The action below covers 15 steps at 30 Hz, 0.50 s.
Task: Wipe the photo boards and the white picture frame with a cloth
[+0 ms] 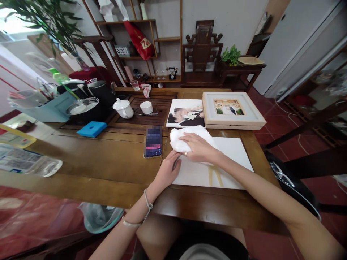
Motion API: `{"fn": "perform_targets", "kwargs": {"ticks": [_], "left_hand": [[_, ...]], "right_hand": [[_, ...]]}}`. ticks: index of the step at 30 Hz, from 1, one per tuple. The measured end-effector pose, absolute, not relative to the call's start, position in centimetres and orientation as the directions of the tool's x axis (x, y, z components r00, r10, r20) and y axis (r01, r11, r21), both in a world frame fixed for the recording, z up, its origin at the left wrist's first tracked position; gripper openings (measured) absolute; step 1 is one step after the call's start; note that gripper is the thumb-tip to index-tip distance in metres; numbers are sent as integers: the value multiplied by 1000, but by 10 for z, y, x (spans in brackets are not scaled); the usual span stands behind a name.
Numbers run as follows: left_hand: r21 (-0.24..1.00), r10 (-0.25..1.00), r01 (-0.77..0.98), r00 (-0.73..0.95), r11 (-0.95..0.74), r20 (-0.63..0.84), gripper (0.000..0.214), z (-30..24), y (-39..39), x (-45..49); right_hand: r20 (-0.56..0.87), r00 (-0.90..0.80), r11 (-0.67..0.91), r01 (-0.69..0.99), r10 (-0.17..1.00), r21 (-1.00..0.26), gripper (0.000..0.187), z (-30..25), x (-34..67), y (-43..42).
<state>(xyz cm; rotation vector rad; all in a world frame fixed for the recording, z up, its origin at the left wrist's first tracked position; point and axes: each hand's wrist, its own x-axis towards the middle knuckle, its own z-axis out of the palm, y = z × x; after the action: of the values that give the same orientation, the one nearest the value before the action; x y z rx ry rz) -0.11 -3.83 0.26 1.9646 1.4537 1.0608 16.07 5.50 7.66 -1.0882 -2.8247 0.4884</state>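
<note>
A flat white panel (233, 155) lies near the table's front edge, with two yellowish strips (215, 176) on its lower part. My right hand (199, 146) presses a bunched white cloth (177, 141) onto its upper left, fingers curled over the fabric. At the panel's left edge, my left hand (169, 168) grips the border between thumb and fingers. Just behind the cloth lies a photo print (187, 115), partly beside a pale framed picture (230, 121). A phone (153, 142) with a lit screen rests left of my hands.
A white lidded cup (123, 108) and a small white bowl (146, 107) stand on a dark tea tray (162, 117). Farther left are a blue box (92, 129), a glass-lidded pot (82, 107) and a clear plastic package (32, 162). A lined bin (101, 216) stands below the table.
</note>
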Motion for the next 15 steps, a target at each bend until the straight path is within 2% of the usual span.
{"fn": "perform_targets", "kwargs": {"ticks": [5, 7, 12, 15], "left_hand": [[801, 947, 509, 108, -315, 304, 40, 0, -39, -1], [824, 951, 478, 96, -304, 295, 41, 0, -41, 0], [824, 951, 481, 80, -299, 299, 45, 4, -46, 3], [797, 949, 517, 130, -312, 287, 46, 4, -47, 3]], "right_hand": [[-30, -617, 600, 774, 787, -202, 65, 69, 193, 38], [-20, -612, 601, 782, 791, -164, 70, 65, 191, 24], [-27, -767, 765, 641, 641, -56, 83, 56, 174, -34], [-20, -827, 824, 562, 563, -74, 87, 60, 189, -74]]}}
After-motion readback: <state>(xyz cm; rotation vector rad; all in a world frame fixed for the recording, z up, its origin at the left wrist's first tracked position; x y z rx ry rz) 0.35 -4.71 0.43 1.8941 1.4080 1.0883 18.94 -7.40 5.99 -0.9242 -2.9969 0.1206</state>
